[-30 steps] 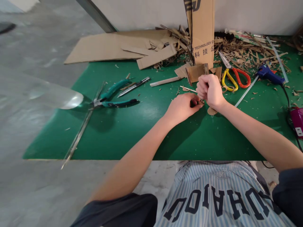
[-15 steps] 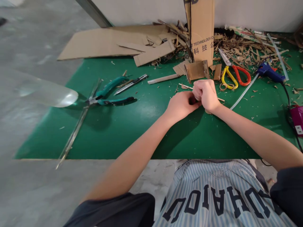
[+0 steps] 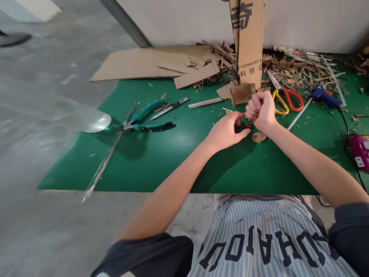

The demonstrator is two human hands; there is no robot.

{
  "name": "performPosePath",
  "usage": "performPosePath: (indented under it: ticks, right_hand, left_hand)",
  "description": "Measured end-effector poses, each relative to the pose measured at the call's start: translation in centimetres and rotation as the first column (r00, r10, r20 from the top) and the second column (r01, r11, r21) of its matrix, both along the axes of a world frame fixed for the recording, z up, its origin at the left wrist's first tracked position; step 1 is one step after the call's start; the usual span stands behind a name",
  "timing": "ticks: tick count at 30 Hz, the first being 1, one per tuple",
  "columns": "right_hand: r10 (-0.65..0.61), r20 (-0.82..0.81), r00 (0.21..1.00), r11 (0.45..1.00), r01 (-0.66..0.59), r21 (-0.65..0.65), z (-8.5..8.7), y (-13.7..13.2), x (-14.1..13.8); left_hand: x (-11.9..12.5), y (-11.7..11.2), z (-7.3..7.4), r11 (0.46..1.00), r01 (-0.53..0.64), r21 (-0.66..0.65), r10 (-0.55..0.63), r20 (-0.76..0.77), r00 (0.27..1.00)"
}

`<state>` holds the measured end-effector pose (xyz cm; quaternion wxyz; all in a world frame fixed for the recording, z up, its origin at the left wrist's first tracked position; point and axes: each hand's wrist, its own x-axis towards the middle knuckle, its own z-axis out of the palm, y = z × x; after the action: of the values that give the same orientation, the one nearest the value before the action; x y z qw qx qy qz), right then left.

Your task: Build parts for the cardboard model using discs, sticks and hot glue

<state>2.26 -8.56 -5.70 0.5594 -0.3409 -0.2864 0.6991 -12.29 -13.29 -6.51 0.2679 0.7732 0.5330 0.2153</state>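
My right hand (image 3: pixel 261 109) is curled into a fist just above the green mat (image 3: pixel 161 161), its fingers closed on something too small to make out. My left hand (image 3: pixel 227 131) lies beside it, with forefinger and thumb spread apart, reaching toward the fist and a small brown scrap (image 3: pixel 248 124). A thin stick (image 3: pixel 230 111) lies under the left fingertips. By my right wrist lies a round cardboard disc (image 3: pixel 258 137). A small folded cardboard piece (image 3: pixel 241 94) stands just behind the hands.
Teal pliers (image 3: pixel 147 121), a utility knife (image 3: pixel 170 107) and a metal ruler (image 3: pixel 108 154) lie to the left. Scissors (image 3: pixel 286 100), a blue glue gun (image 3: pixel 325 96) and a pink power strip (image 3: pixel 359 150) are on the right. An upright cardboard strip (image 3: pixel 248 42), flat sheets (image 3: pixel 144 63) and scraps fill the back.
My hands were pressed together over a small piece. Now the right fist has lifted up and back, and the left hand's fingers have spread apart.
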Motion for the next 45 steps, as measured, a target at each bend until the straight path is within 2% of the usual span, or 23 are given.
performPosePath:
  ticks: [3,6,8,12,15,18,23,26,31,34,38,45]
  right_hand:
    - [-0.053,-0.108,0.993,0.998,0.050,-0.031,0.7,0.5,0.6]
    - [-0.112,-0.109,0.988,0.994,0.111,-0.019,1.4,1.0,1.4]
    - [-0.124,-0.104,0.987,0.992,0.124,-0.010,1.9,1.2,2.2]
    - [-0.189,-0.186,0.964,0.981,0.176,-0.082,2.5,0.5,4.3]
    - [-0.192,-0.100,0.976,0.979,0.183,-0.092,2.1,-0.2,6.0]
    - [-0.183,-0.085,0.979,0.981,0.177,-0.078,1.4,-0.6,7.2]
    - [-0.209,-0.196,0.958,0.976,0.192,-0.102,0.7,-0.9,7.1]
    - [-0.214,-0.169,0.962,0.973,0.195,-0.122,0.6,-1.1,6.6]
    - [-0.200,-0.141,0.970,0.978,0.188,-0.095,0.2,-1.2,6.2]
    - [-0.180,-0.138,0.974,0.982,0.170,-0.086,-0.1,-1.1,6.3]
    - [-0.140,-0.107,0.984,0.987,0.130,-0.089,-0.3,-1.1,6.4]
    - [-0.132,-0.190,0.973,0.990,0.119,-0.080,-0.4,-1.4,5.8]
  left_hand:
    - [0.5,-1.1,0.0,0.988,-0.045,0.151,0.037,0.050,0.998]
    - [1.3,-2.3,-0.2,0.947,0.062,0.316,-0.050,-0.047,0.998]
    - [1.9,-2.8,-0.4,0.936,0.137,0.323,-0.095,-0.142,0.985]
    - [3.0,-2.8,-0.9,0.951,0.195,0.240,-0.131,-0.260,0.957]
    - [3.6,-2.5,-0.9,0.962,0.207,0.178,-0.157,-0.262,0.952]
    - [3.7,-2.3,-0.5,0.982,0.145,0.119,-0.130,-0.128,0.983]
    - [3.2,-2.3,0.0,0.993,0.099,0.065,-0.106,0.109,0.988]
    - [3.2,-2.3,0.0,0.996,0.087,0.034,-0.093,0.217,0.972]
    - [3.6,-2.4,-0.1,0.993,0.040,-0.115,0.014,0.433,0.901]
    - [3.8,-2.4,0.1,0.985,0.027,-0.173,0.058,0.470,0.881]
    - [3.9,-2.4,0.2,0.984,0.038,-0.174,0.050,0.473,0.880]
    - [4.0,-2.6,0.3,0.982,0.059,-0.178,0.049,0.548,0.835]
